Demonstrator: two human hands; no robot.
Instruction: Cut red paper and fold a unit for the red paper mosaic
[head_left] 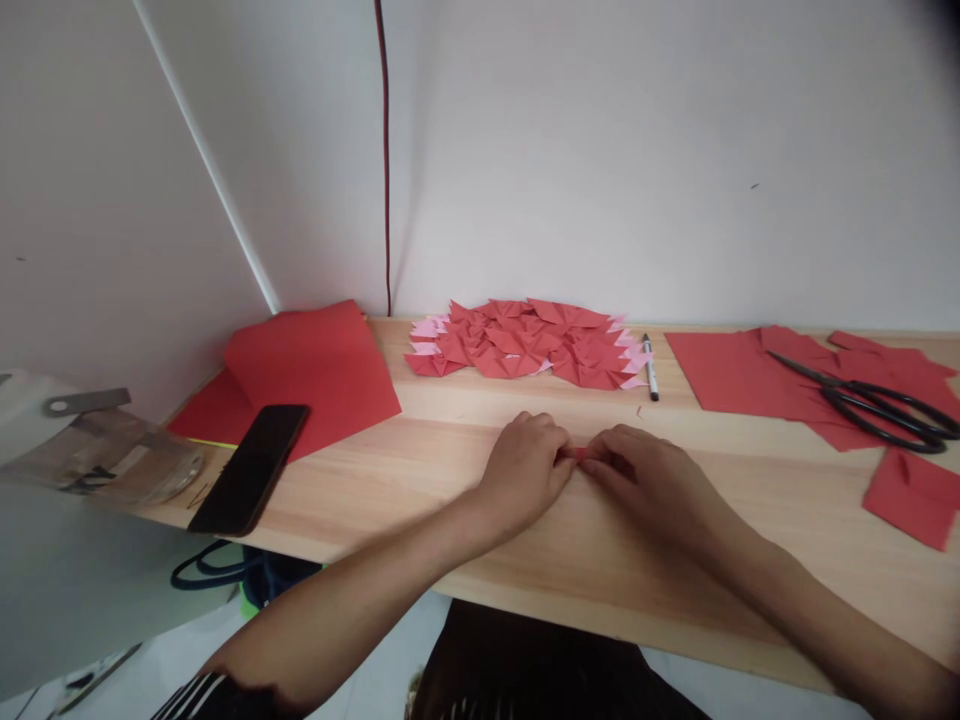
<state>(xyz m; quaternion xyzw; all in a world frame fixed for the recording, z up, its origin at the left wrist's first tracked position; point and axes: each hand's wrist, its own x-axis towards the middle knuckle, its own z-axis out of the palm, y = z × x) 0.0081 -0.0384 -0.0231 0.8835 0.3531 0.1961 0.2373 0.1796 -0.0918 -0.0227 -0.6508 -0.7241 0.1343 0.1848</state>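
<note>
Between my fingertips, low over the middle of the wooden table (420, 450), shows a small bit of red paper (580, 454); most of it is hidden by my fingers. My left hand (526, 460) pinches its left side, closed. From the right, my right hand (651, 480) grips the other side with thumb and fingers together. Behind both hands lies a pile of folded red and pink paper pieces (525, 345), stacked in overlapping rows. A white and black marker (651, 368) rests just right of that pile.
Black scissors (877, 400) lie on red paper sheets (727, 370) at the right, near a red paper square (911, 500). On the left are large red sheets (322, 370), a black phone (251, 470) and a clear plastic container (142, 460). A wall stands behind.
</note>
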